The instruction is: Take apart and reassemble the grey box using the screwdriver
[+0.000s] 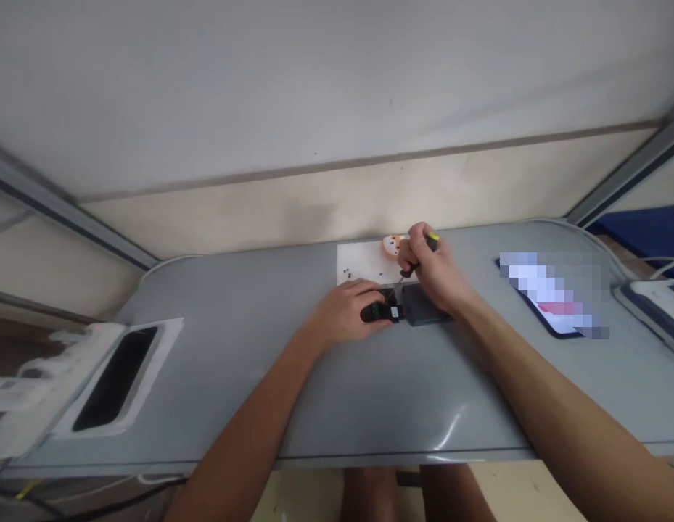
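My right hand [432, 272] is wrapped round a screwdriver [433, 241] with a black and yellow handle. Its thin shaft slants down to a small black device [374, 312], which has green showing on top and a white label. My left hand [344, 312] grips that device against the table, thumb and fingers on either side. Where exactly the tip touches is too small to tell. Close on the right, partly under my right wrist, lies a dark grey flat block [422, 308]. Behind my hands is a white sheet [361, 259] with several tiny dark pieces [347, 273], perhaps screws.
An orange and white animal-faced object [392, 247] sits at the sheet's far edge. A lit phone [548, 304] lies right, before a white device [655, 308]. At left are a dark-screened phone [116, 377] and a white power strip [89, 351]. A wall [233, 214] closes the grey table's [233, 290] back.
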A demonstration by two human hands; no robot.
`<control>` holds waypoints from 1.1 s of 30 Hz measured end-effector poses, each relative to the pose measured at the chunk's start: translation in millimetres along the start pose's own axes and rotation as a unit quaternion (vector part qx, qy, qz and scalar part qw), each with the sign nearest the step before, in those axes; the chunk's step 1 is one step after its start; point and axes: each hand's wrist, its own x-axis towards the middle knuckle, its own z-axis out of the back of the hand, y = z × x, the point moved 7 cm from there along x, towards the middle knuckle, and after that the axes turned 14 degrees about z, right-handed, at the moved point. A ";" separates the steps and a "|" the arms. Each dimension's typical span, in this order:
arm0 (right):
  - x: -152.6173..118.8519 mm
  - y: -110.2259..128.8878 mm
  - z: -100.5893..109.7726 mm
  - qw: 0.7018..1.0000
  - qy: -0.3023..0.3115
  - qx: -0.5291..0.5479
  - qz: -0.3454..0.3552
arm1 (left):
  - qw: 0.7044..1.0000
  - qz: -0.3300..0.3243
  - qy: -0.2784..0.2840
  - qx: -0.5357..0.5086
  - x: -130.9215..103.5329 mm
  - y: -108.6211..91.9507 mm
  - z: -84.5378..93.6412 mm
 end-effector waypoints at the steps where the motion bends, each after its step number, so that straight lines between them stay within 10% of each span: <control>1: 0.9 1.9 1.1 0.999 0.000 -0.031 0.025 | 1.000 0.002 0.000 0.002 0.2 0.1 0.0; 7: 5.5 -2.3 16.5 0.970 0.007 -0.235 0.065 | 1.000 0.002 -0.001 0.011 0.8 0.7 0.2; 15: 6.6 0.7 48.4 0.940 -0.149 -0.290 0.102 | 1.000 0.004 0.002 -0.014 -0.2 0.2 2.4; 23: 5.5 -0.3 42.2 0.927 -0.098 -0.351 0.085 | 0.977 0.105 -0.077 -0.167 5.0 17.1 25.9; 33: 2.8 0.0 38.8 0.966 -0.160 -0.191 0.066 | 0.971 0.155 -0.143 -0.115 5.3 41.1 25.2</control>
